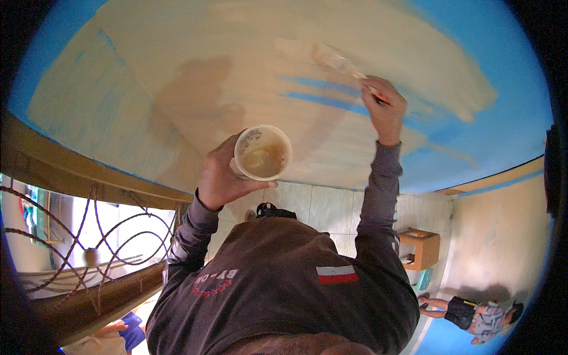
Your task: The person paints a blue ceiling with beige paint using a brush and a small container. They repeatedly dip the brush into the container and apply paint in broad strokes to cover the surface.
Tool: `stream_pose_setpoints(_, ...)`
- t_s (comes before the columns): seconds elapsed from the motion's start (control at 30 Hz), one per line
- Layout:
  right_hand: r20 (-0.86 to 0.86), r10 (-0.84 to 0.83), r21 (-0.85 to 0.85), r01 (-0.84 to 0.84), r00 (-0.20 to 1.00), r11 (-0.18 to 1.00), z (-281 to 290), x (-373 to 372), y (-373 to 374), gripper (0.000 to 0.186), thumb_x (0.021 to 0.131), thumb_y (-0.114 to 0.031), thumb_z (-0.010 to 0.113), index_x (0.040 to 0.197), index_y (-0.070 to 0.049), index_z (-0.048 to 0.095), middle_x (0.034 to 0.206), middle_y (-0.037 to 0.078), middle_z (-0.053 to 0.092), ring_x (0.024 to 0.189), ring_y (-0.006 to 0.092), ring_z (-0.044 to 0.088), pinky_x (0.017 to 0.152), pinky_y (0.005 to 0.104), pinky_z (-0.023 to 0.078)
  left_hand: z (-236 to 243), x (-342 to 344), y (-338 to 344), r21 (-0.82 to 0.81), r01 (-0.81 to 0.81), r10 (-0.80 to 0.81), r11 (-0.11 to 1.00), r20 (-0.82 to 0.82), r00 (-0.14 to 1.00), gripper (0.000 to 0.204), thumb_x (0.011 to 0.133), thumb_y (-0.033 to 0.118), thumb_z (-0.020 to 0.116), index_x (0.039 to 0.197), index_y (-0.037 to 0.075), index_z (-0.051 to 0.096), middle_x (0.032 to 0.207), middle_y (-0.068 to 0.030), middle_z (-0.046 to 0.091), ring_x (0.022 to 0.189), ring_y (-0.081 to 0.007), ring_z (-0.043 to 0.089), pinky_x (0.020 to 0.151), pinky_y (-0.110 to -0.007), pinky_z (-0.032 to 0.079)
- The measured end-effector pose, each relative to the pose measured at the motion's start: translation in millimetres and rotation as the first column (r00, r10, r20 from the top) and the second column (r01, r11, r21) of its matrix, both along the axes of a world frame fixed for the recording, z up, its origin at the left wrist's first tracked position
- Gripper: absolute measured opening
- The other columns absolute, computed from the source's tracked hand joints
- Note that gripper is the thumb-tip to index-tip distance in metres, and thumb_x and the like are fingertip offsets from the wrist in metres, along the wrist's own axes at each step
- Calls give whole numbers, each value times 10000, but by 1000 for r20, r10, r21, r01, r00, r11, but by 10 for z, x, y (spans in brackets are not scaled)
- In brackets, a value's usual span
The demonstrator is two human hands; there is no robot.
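Observation:
My left hand [219, 177] is wrapped round a pale plastic tub [263, 152], its open top facing up and beige paint inside. Dried streaks mark the tub's inner wall. Higher and to the right, my right hand [386, 109] grips the handle of a paintbrush [338, 61]. The bristles, slightly blurred, point up and left against the painted wall [236, 35]. Beige paint covers much of this blue surface, with a few blue streaks [325, 97] showing just below the brush. Shadows of my arm and the tub fall across the beige area.
Curled metal grillwork [94, 254] fills a bright opening at left. A brown box-like stool [420, 248] stands on the tiled floor [337, 207] at right. One person [473, 316] is at lower right; another person [121, 331] shows partly at lower left.

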State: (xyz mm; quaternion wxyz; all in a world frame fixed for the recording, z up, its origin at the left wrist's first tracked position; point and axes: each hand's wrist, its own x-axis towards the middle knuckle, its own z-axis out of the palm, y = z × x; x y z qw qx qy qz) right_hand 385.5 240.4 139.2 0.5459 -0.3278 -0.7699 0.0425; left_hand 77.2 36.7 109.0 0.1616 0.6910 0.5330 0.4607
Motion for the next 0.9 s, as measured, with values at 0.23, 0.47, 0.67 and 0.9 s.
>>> stream_pose_setpoints(0.23, -121, -125, -156, 106, 985, 982, 81, 522, -374, 169, 820, -24, 743, 989, -38, 736, 1050, 132, 732, 986, 226, 696, 858, 337, 540, -18, 13, 37, 40, 19, -18, 999, -35, 999, 939, 502, 392, 978, 1256, 1, 576, 1190, -170, 666, 1102, -308, 662, 946, -419, 532)
stream_pose_setpoints(0.47, -18, 225, -161, -225, 974, 961, -104, -559, -267, 153, 840, -23, 698, 988, -23, 738, 1042, 154, 725, 970, 241, 698, 825, 314, 540, -11, 28, 33, -1, 56, -56, 998, -35, 998, 936, 500, 414, 975, 1244, 3, 582, 1187, -165, 665, 1101, -302, 661, 945, -416, 531)
stream_pose_setpoints(0.67, 1, 145, -151, -143, 989, 978, -315, -791, -62, 155, 853, -52, 698, 999, -27, 743, 1025, 143, 732, 951, 237, 705, 817, 312, 546, 6, -12, -10, 3, 37, -37, 999, -29, 999, 908, 508, 393, 976, 1234, 7, 591, 1176, -158, 669, 1084, -292, 668, 928, -403, 539)
stream_pose_setpoints(0.9, -69, -173, -204, 156, 983, 966, -371, 280, -189, 152, 868, -64, 722, 1012, -24, 746, 998, 95, 734, 905, 160, 673, 806, 278, 532, -14, -29, -26, -5, 35, -35, 999, -15, 999, 903, 515, 392, 973, 1239, 3, 600, 1184, -167, 667, 1086, -302, 669, 934, -403, 536)
